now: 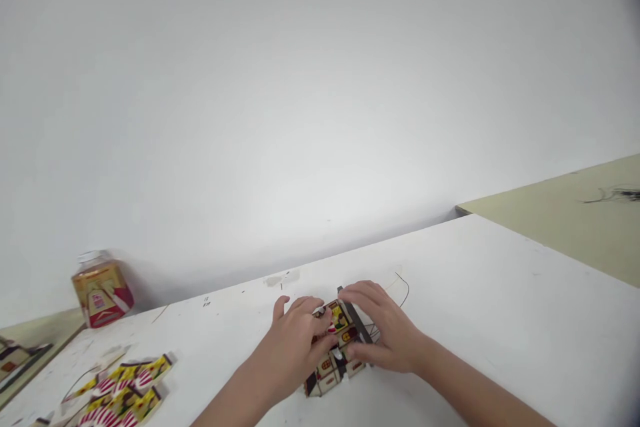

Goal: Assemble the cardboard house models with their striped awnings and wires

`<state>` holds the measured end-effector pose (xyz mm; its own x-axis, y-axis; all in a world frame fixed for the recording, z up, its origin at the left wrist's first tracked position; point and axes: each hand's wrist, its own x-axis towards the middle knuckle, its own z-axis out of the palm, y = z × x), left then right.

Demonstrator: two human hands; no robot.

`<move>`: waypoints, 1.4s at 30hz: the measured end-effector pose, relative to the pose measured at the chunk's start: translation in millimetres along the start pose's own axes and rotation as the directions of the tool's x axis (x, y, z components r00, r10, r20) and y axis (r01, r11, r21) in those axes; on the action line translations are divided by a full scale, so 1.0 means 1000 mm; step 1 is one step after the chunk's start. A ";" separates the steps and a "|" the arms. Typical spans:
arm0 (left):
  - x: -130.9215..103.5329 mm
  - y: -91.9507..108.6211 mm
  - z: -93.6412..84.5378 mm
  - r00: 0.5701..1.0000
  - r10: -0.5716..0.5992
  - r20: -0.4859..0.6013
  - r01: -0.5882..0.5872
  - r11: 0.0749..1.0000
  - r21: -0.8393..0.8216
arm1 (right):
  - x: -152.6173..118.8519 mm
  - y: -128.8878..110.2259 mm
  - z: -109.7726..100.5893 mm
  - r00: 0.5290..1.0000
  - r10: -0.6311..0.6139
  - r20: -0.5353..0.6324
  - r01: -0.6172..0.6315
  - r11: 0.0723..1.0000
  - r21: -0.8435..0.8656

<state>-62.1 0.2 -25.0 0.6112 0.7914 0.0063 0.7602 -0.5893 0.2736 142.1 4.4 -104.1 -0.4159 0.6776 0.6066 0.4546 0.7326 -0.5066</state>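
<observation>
A small model house (pixel 327 375) with printed cream walls, brown windows and a yellow-and-red patterned panel lies tilted on the white table. My left hand (pixel 300 340) holds it from the left, its thumb and fingers bent over the patterned panel. On the other side my right hand (pixel 383 327) grips the house, fingers at the top end of a dark strip (pixel 356 320) and thumb near the lower wall. A small whitish piece (pixel 337 353) shows between the two thumbs. The hands cover part of the house.
Yellow, red and white printed cut-out pieces (pixel 127 387) lie at the lower left. A bottle with a gold-and-red label (pixel 103 290) stands by the wall. Thin dark wires (pixel 406 290) lie behind my right hand. Pale yellow surfaces (pixel 560 213) adjoin the white table (pixel 475 293).
</observation>
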 end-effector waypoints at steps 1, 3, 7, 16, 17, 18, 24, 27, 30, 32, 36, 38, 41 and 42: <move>0.001 -0.001 0.000 1.000 0.004 -0.003 -0.004 1.000 0.001 | 0.000 0.000 0.002 0.993 0.119 -0.011 -0.118 0.991 0.059; 0.002 -0.001 0.000 1.000 0.007 0.000 -0.007 1.000 0.005 | 0.000 0.002 0.005 0.937 0.348 0.002 -0.340 0.915 0.218; 0.002 -0.001 -0.001 1.000 -0.012 -0.001 0.012 0.999 0.040 | 0.009 0.007 0.004 0.812 0.570 0.125 -0.514 0.598 0.615; 0.004 0.005 0.000 1.000 -0.014 0.020 0.012 0.996 0.090 | 0.014 0.005 0.003 0.610 0.667 0.427 -0.581 0.010 0.814; 0.004 0.005 0.000 1.000 -0.016 0.022 0.014 0.996 0.088 | 0.013 0.004 0.005 0.602 0.652 0.461 -0.602 -0.008 0.798; 0.004 0.006 0.000 0.999 -0.022 0.023 0.020 0.996 0.083 | 0.013 0.004 0.007 0.600 0.631 0.493 -0.621 -0.022 0.784; 0.004 0.007 0.001 0.998 -0.051 0.034 0.049 0.997 0.053 | 0.015 0.000 0.008 0.574 0.569 0.589 -0.678 -0.072 0.731; 0.004 0.007 0.002 0.998 -0.038 0.042 0.035 0.997 0.074 | 0.015 -0.002 0.006 0.570 0.553 0.608 -0.684 -0.091 0.724; 0.005 0.004 0.005 1.000 -0.004 0.020 0.002 0.996 0.087 | 0.013 -0.002 0.007 0.547 0.563 0.619 -0.703 -0.092 0.705; 0.005 0.002 0.006 1.000 0.018 0.003 -0.019 0.996 0.091 | 0.012 -0.004 0.009 0.542 0.567 0.620 -0.706 -0.093 0.702; 0.005 -0.001 0.009 0.999 0.026 -0.019 -0.025 0.996 0.087 | 0.012 -0.010 0.010 0.559 0.543 0.626 -0.687 -0.119 0.717; 0.004 -0.001 0.010 0.999 0.025 -0.032 -0.022 0.997 0.074 | 0.012 -0.014 0.009 0.564 0.534 0.630 -0.678 -0.136 0.723; 0.003 -0.002 0.013 0.998 0.022 -0.054 -0.019 0.999 0.049 | 0.011 -0.017 0.008 0.570 0.540 0.619 -0.655 -0.156 0.739; 0.003 -0.003 0.013 0.998 0.020 -0.062 -0.017 0.999 0.041 | 0.011 -0.018 0.008 0.573 0.543 0.614 -0.648 -0.158 0.745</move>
<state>-59.2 2.2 -38.7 0.6113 0.7882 0.0712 0.7580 -0.6090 0.2335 122.8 -0.3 -93.4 -0.4752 0.8258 -0.3037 -0.3887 -0.5067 -0.7696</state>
